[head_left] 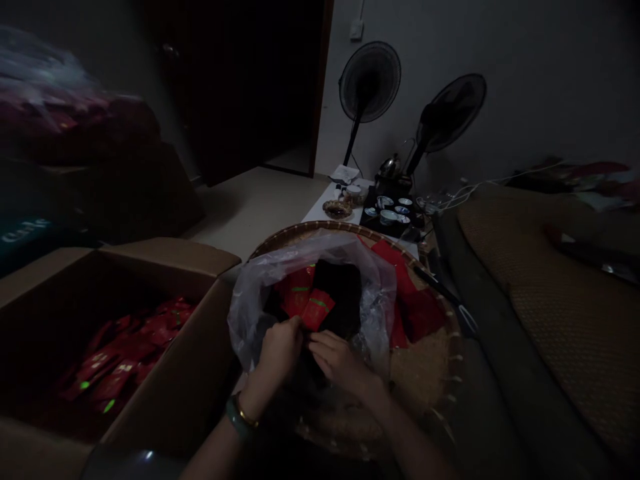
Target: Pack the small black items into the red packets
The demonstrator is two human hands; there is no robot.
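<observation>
- Red packet (319,308), 1: just beyond the left hand (283,347) and right hand (340,363), within the open mouth of a plastic bag (245,307).
- Left hand: fingers drawn together, pinching the packet's near end.
- Right hand: fingers narrow, beside that same end; whether it grips, cannot tell.
- Handling, judged: light, thin, smooth, perhaps slippery, easily creased; best taken by a short edge between thumb and finger.
- Dark contents (343,283): in the bag, beyond the right hand.
- Woven tray (425,373): beneath the bag, below both hands.
- Carton (175,393), 1: left of the left hand, holding loose packets (130,353).
</observation>
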